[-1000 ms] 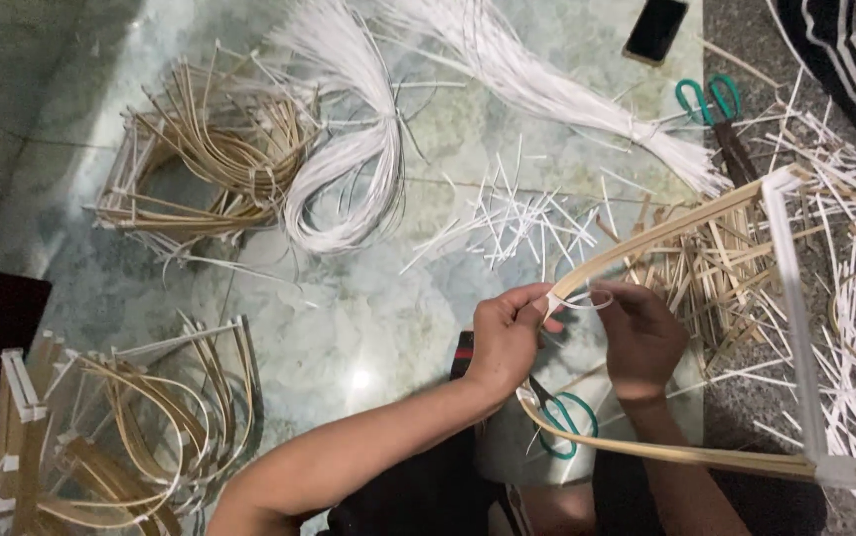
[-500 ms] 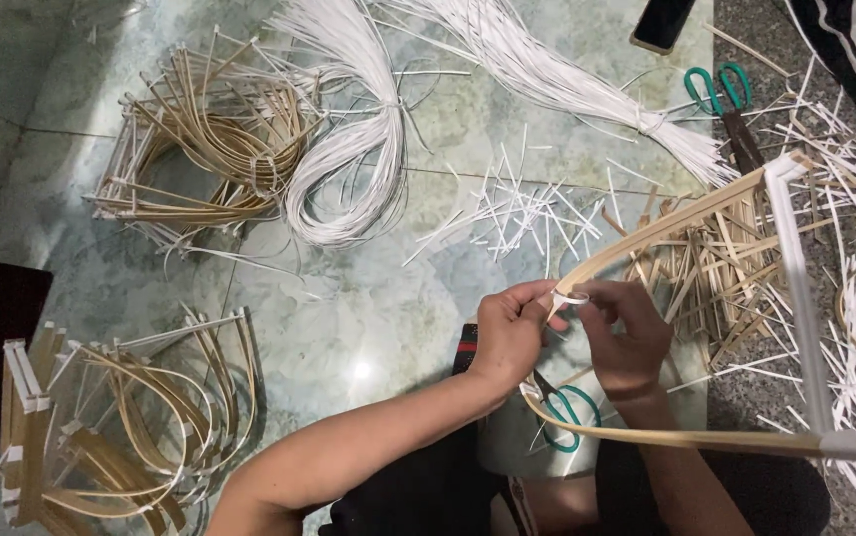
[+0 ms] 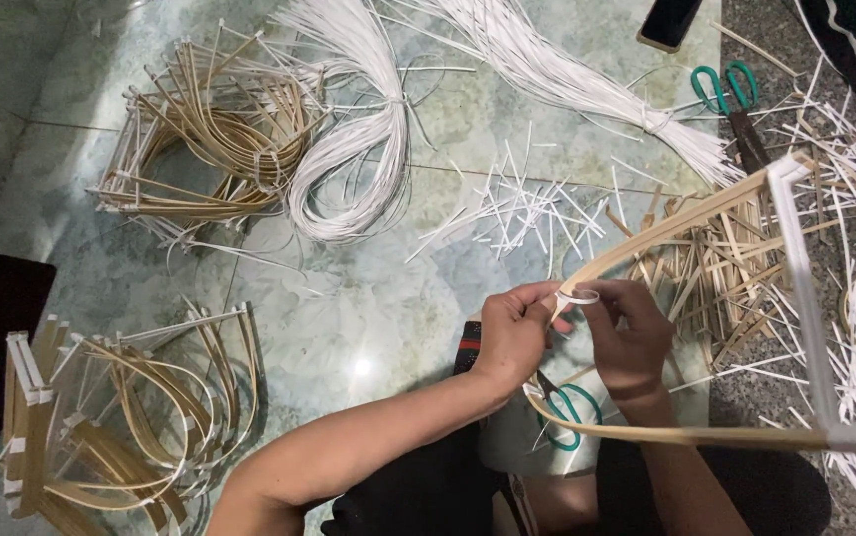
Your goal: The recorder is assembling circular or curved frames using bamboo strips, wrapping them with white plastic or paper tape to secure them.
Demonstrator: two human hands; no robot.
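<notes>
My left hand (image 3: 513, 332) and my right hand (image 3: 631, 335) meet at one end of a bent bamboo strip frame (image 3: 690, 216). Both pinch a thin white strip (image 3: 577, 296) looped around the bamboo end. The frame runs up and right to a corner bound in white (image 3: 787, 167), down a white-wrapped side (image 3: 803, 298), and back along a lower bamboo strip (image 3: 686, 435) to my lap. Green-handled scissors (image 3: 571, 407) lie under my hands.
Finished bent bamboo frames are piled at top left (image 3: 212, 139) and bottom left (image 3: 120, 417). A looped bundle of white strips (image 3: 351, 169), short white offcuts (image 3: 521, 202), loose bamboo slats (image 3: 726, 278), a second pair of green scissors (image 3: 730, 99) and a phone (image 3: 668, 22) lie on the marbled floor.
My hands have stayed at the frame's end, working the white strip into a loop around the bamboo. The frame has shifted slightly.
</notes>
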